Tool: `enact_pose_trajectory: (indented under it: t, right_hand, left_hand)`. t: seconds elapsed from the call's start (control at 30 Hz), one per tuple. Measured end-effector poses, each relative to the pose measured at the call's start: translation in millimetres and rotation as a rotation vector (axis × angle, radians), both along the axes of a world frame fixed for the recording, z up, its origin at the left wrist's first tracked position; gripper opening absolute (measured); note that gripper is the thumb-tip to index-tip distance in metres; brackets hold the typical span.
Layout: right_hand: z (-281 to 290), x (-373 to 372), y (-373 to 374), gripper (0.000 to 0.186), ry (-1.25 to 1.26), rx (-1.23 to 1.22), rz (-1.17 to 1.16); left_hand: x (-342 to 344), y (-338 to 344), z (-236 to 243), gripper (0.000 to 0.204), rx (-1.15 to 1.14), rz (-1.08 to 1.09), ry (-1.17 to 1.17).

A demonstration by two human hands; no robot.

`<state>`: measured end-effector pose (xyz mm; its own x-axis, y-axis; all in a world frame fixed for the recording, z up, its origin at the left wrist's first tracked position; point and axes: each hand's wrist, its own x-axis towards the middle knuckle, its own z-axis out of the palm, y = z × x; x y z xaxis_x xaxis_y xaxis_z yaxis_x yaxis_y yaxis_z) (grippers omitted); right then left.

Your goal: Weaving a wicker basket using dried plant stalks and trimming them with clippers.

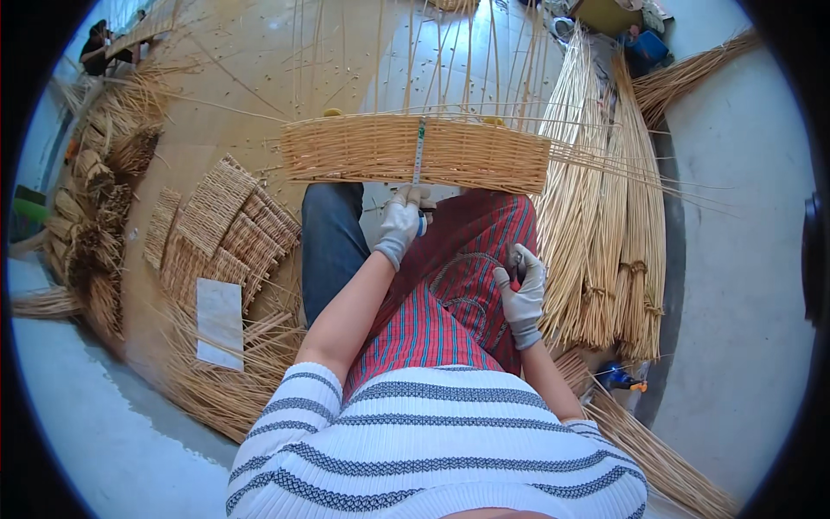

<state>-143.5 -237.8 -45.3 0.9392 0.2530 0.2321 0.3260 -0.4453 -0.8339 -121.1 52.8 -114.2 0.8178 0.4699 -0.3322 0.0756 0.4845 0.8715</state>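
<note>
Across my knees lies a woven wicker panel (346, 149), with long loose stakes running out from its far edge and thinner strands from its right end. My left hand (402, 227), in a white glove, is closed around a tape measure (424, 225) at the panel's near edge. The tape's blade (419, 156) stretches up across the weave to the far edge. Over the red plaid cloth (432, 324) on my lap, my gloved right hand (524, 298) is closed on a small dark tool with a bit of red; its kind is mostly hidden by the fingers.
Left on the floor are stacked woven panels (216, 208), a white sheet (220, 323) and bundled canes (95, 190). Long pale cane bundles (596, 199) lie at right, near a blue bottle (616, 377) with an orange tip. Another person (97, 48) sits far left.
</note>
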Motion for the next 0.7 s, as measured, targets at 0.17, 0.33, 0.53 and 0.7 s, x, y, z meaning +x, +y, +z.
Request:
enact_pose_trajectory:
  t: [0.17,0.33,0.53,0.7]
  right_hand:
    - [0,4,6,0.06,-0.047,-0.015,-0.034]
    - [-1,5,7,0.062,-0.13,-0.08,-0.034]
    - [7,3,11,0.063,-0.167,-0.12,-0.046]
    - [9,2,11,0.063,-0.201,-0.139,-0.04]
  left_hand:
    - [-1,4,5,0.03,0.033,-0.005,0.046]
    - [0,-4,11,0.028,-0.1,-0.023,0.038]
    - [0,2,13,0.025,-0.147,-0.052,0.067]
    - [0,4,11,0.024,-0.168,-0.052,0.05]
